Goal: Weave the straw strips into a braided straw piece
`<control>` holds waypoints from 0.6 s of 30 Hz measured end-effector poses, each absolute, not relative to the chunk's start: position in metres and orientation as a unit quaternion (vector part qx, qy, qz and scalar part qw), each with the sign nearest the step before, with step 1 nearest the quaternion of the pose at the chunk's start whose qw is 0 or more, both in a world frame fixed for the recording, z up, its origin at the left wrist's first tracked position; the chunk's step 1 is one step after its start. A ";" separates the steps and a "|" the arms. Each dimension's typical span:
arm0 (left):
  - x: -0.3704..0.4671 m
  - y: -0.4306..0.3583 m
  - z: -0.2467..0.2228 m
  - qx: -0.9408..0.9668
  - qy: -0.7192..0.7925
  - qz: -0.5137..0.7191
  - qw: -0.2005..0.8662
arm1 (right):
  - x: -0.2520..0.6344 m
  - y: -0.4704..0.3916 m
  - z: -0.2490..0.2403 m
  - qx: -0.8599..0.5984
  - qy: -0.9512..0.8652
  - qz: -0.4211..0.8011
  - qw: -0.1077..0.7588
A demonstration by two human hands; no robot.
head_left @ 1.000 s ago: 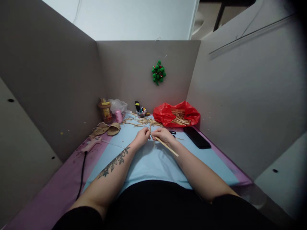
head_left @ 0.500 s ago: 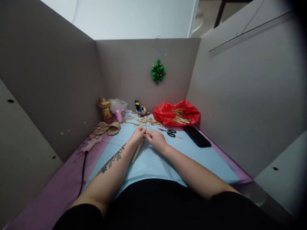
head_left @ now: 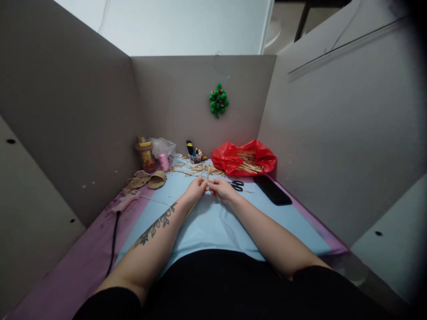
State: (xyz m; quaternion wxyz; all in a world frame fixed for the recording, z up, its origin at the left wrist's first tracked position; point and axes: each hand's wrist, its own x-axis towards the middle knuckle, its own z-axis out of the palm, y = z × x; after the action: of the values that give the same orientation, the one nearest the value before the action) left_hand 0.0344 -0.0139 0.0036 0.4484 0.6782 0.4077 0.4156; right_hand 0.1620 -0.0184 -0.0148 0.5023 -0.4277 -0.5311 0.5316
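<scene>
Close together over the blue table cover (head_left: 207, 226), my two hands pinch a pale dried straw strip (head_left: 208, 172). My left hand (head_left: 198, 186) has its fingers closed on it; part of the strip runs back beneath my left forearm. Fingertips of my right hand (head_left: 222, 189) are closed on the strip at nearly the same spot, where the fingers hide it. One end stands up beyond the hands. Black-handled scissors (head_left: 237, 186) lie just right of my right hand, their blades partly covered by it. Loose straw scraps (head_left: 196, 169) are scattered behind the hands.
At the back right is a red plastic bag (head_left: 227, 158) of straw strips, with a black phone (head_left: 272, 190) before it. On the left sit a glue gun (head_left: 126, 202), woven pieces (head_left: 156, 179), pink thread (head_left: 164, 162) and a jar (head_left: 147, 156). Grey partitions (head_left: 173, 98) enclose the table.
Both hands have shifted slightly right, and their fingertips have drawn a little apart. The strip has moved with them, its lower part now mostly behind my left forearm. My right hand covers more of the scissors.
</scene>
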 end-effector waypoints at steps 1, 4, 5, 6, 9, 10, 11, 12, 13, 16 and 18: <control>0.034 -0.015 0.004 0.681 0.412 0.411 0.444 | 0.162 -0.018 -0.015 -0.437 -0.525 0.524 0.508; 0.034 -0.016 0.005 0.680 0.418 0.409 0.443 | 0.163 -0.017 -0.015 -0.457 -0.518 0.508 0.514; 0.033 -0.016 0.005 0.676 0.416 0.411 0.447 | 0.164 -0.017 -0.014 -0.460 -0.520 0.505 0.514; 0.034 -0.016 0.004 0.673 0.414 0.414 0.452 | 0.164 -0.017 -0.014 -0.461 -0.523 0.501 0.513; 0.034 -0.015 0.002 0.658 0.409 0.420 0.472 | 0.165 -0.018 -0.013 -0.461 -0.544 0.483 0.508; 0.034 -0.014 0.002 0.654 0.409 0.418 0.481 | 0.165 -0.018 -0.012 -0.461 -0.552 0.476 0.506; 0.034 -0.014 0.002 0.651 0.409 0.411 0.490 | 0.165 -0.019 -0.012 -0.462 -0.562 0.466 0.504; 0.033 -0.014 0.003 0.649 0.411 0.401 0.499 | 0.166 -0.019 -0.012 -0.463 -0.573 0.454 0.502; 0.032 -0.014 0.003 0.650 0.415 0.390 0.503 | 0.167 -0.019 -0.011 -0.465 -0.584 0.441 0.499; 0.026 -0.012 0.005 0.678 0.428 0.357 0.479 | 0.169 -0.019 -0.010 -0.479 -0.603 0.405 0.493; 0.021 -0.008 0.004 0.706 0.424 0.345 0.451 | 0.170 -0.019 -0.010 -0.492 -0.603 0.395 0.488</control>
State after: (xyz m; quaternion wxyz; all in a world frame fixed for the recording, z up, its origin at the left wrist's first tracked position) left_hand 0.0207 -0.0084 0.0040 0.4509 0.7055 0.4240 0.3452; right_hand 0.1697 -0.0191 -0.0099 0.4877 -0.4922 -0.6030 0.3954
